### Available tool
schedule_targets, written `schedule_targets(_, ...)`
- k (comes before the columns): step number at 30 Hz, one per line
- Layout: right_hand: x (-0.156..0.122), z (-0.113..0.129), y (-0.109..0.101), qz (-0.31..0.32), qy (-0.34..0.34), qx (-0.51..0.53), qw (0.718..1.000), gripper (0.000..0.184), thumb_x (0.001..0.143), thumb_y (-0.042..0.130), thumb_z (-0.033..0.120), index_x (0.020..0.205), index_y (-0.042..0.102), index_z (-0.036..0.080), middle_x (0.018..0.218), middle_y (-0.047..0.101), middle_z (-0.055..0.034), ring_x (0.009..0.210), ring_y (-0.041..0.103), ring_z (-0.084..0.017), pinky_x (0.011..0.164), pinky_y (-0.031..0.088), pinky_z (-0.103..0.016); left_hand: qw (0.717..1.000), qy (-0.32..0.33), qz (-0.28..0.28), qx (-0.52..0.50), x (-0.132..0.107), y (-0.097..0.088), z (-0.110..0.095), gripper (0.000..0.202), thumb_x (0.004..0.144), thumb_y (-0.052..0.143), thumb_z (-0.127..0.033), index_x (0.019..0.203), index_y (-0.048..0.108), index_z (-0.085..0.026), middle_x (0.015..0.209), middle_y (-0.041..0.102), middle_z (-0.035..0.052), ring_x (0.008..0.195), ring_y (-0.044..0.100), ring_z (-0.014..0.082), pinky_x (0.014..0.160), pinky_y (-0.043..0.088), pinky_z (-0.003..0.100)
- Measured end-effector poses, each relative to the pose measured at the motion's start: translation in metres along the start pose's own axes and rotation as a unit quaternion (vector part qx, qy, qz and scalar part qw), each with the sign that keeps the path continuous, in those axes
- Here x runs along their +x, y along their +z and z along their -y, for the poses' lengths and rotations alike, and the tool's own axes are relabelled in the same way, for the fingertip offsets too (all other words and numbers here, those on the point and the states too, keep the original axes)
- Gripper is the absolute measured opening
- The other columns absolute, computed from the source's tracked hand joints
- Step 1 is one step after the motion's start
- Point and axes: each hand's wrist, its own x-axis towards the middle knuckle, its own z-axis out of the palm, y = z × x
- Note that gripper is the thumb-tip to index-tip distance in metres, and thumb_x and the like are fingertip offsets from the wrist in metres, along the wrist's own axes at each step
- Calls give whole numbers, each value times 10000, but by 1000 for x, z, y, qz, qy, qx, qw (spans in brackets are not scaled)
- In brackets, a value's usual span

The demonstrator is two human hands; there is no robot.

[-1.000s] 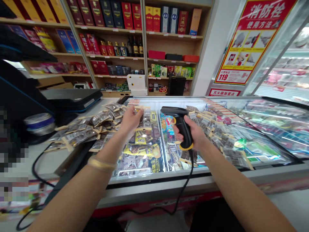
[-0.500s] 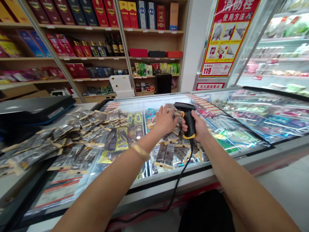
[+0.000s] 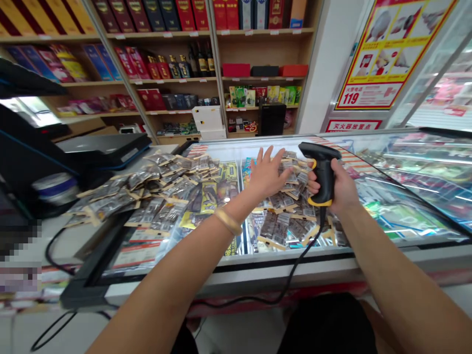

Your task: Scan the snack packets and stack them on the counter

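My right hand grips a black and yellow corded barcode scanner by its handle, raised over the freezer's glass top. Fingers spread, my left hand hovers over or rests on small clear snack packets just left of the scanner; whether it touches them I cannot tell. A gold-coloured bangle circles the left wrist. More such packets lie heaped on the left of the glass and over onto the counter. Yellow and blue packages show beneath the glass.
The scanner's black cable hangs across the freezer's front edge. A dark flat device and a white-blue round container stand at left. Shelves of boxes and bottles rise behind. A red poster hangs at back right.
The view has shifted left and down, bringing more of the left counter in. My left hand's fingers have spread wider, apart from the scanner. The right hand still holds the scanner.
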Motion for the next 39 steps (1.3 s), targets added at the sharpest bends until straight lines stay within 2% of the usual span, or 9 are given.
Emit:
schedule_targets(4, -10, 7, 24, 9, -10, -12, 1000, 364, 909, 606, 560, 924, 705, 209, 709, 531, -15, 517, 405, -115, 436, 387, -246, 998, 23, -60, 0, -30, -31, 53, 584, 1008, 457, -389, 1557, 388, -203, 1633, 369, 202, 1533, 318, 343, 1237, 264, 577)
schedule_targets(9, -12, -16, 86, 86, 34, -25, 995, 400, 916, 606, 591, 950, 677, 198, 692, 554, -9, 489, 440, -107, 433, 394, -244, 992, -76, -105, -6, -81, -100, 129, 618, 920, 582, -315, 1504, 447, -164, 1483, 502, 199, 1164, 642, 245, 1123, 442, 430)
schedule_targets(15, -3, -78, 160, 155, 155, -11, 976, 418, 890, 651, 586, 962, 621, 175, 634, 565, 11, 439, 457, -96, 406, 398, -225, 969, -236, -28, 70, -132, -158, 178, 440, 808, 694, -442, 1182, 668, -213, 954, 730, 70, 843, 680, 247, 819, 504, 325)
schedule_targets(20, -1, -117, 172, 188, 207, -13, 960, 454, 864, 668, 602, 996, 624, 170, 645, 576, 4, 444, 477, -104, 395, 395, -225, 961, -223, 98, 131, -155, -158, 178, 487, 621, 833, -529, 973, 698, -222, 879, 733, 98, 845, 697, 311, 701, 467, 322)
schedule_targets(26, -5, -129, 159, 187, 222, -17, 957, 453, 820, 718, 593, 965, 606, 179, 669, 583, 14, 444, 473, -93, 416, 407, -224, 947, -260, 122, 144, -160, -154, 159, 657, 555, 891, -436, 1122, 651, -206, 971, 764, 135, 981, 713, 364, 792, 492, 350)
schedule_targets(29, -8, -129, 159, 183, 220, -20, 958, 483, 785, 751, 598, 981, 615, 178, 660, 585, 22, 442, 478, -91, 419, 406, -219, 949, -287, 93, 91, -155, -157, 158, 693, 470, 925, -313, 1097, 655, -195, 919, 756, 120, 932, 715, 360, 789, 493, 358)
schedule_targets(32, -9, -128, 159, 180, 212, -19, 961, 484, 801, 735, 600, 998, 627, 171, 655, 588, 16, 444, 487, -99, 419, 408, -227, 956, -286, 58, -12, -144, -156, 164, 432, 461, 911, -276, 821, 679, -221, 740, 702, 44, 763, 677, 284, 706, 480, 336)
schedule_targets(36, -10, -127, 156, 175, 198, -13, 964, 485, 808, 723, 608, 1003, 631, 173, 658, 587, 15, 443, 483, -99, 415, 412, -229, 929, -291, -38, -225, -126, -142, 176, 271, 645, 805, -424, 683, 640, -213, 620, 606, -13, 643, 569, 183, 624, 434, 288)
schedule_targets(39, -10, -126, 154, 175, 198, -19, 964, 479, 809, 721, 612, 993, 634, 179, 657, 592, 16, 438, 489, -100, 411, 415, -230, 920, -296, -140, -215, -120, -128, 186, 228, 765, 675, -408, 709, 627, -192, 632, 580, -21, 640, 526, 159, 625, 398, 270)
